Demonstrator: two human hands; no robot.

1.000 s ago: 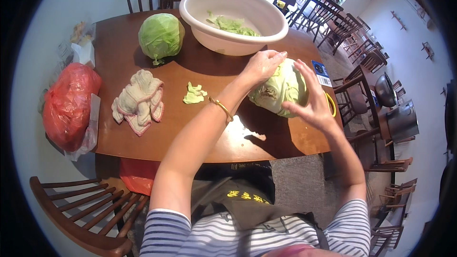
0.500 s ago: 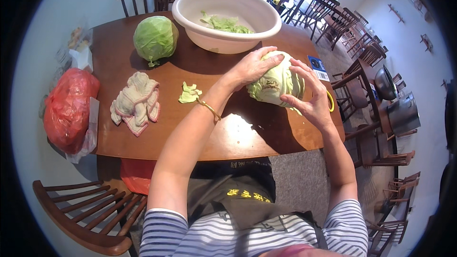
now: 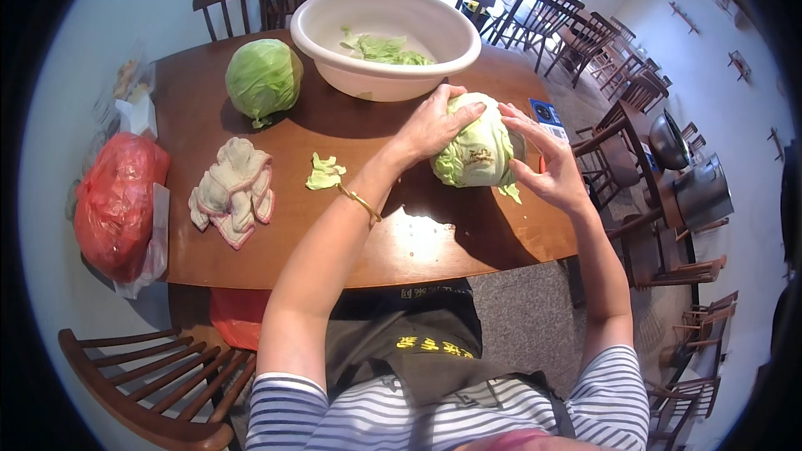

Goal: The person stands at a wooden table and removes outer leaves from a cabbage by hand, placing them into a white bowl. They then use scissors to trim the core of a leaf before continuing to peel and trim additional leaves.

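A pale green cabbage (image 3: 478, 149) rests on the right side of the brown table, its cut stem end facing me. Cupped around its left side is my left hand (image 3: 436, 124), with the thumb across the top. My right hand (image 3: 547, 163) holds the right side, fingers curved over the upper edge and thumb lower down. A loose strip of leaf (image 3: 510, 193) hangs at the lower right of the cabbage. Torn leaf pieces (image 3: 324, 172) lie left of my left forearm. Farther back at the left sits another whole green cabbage (image 3: 263, 79).
A large white basin (image 3: 376, 83) with torn leaves stands at the table's back. A crumpled cloth (image 3: 234, 188) lies on the left, near a red plastic bag (image 3: 121, 200). A blue and white card (image 3: 547, 117) is at the right edge. A wooden chair (image 3: 146, 392) stands near left.
The view has shifted slightly, moving the table's contents a little in the picture. Both hands stay on the cabbage, which is turned slightly. A yellow loop beside my right wrist no longer shows.
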